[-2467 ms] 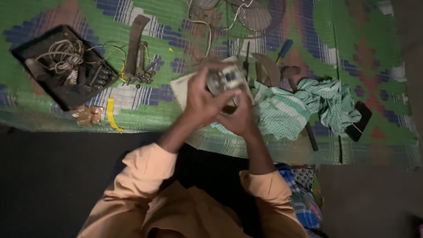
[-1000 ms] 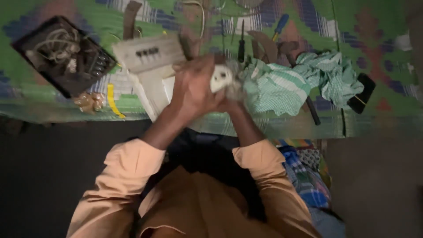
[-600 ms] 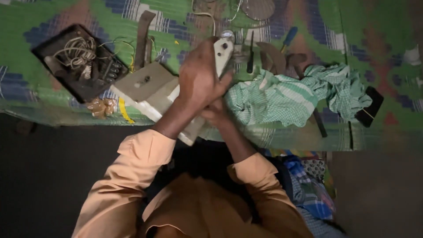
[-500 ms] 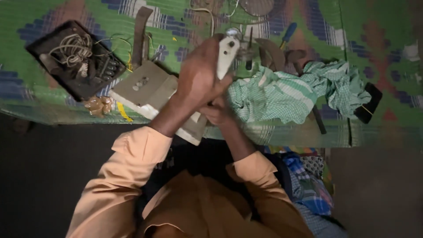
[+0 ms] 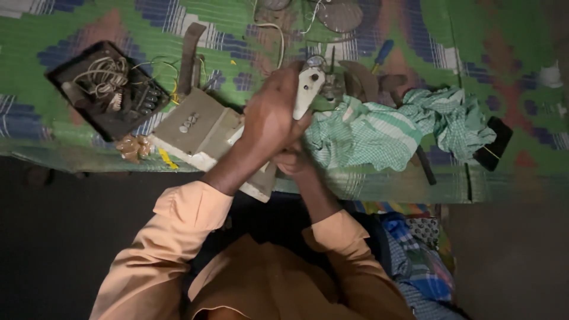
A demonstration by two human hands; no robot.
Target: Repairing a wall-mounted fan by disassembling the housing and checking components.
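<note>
Left hand [image 5: 269,121] raised over the patterned mat [image 5: 492,35], fingers [image 5: 290,77] wrapped tight around a small pale fitting [image 5: 307,90]. Right hand [image 5: 291,161] tucked just beneath the left, mostly hidden; cannot tell whether its fingers are apart or together. Just left of the fingers, a beige switch plate [image 5: 198,127]; further left, a black box of wires [image 5: 106,89]. Right of the fingers, a crumpled green checked cloth [image 5: 385,127]; beyond them, a blue-handled screwdriver [image 5: 382,54].
</note>
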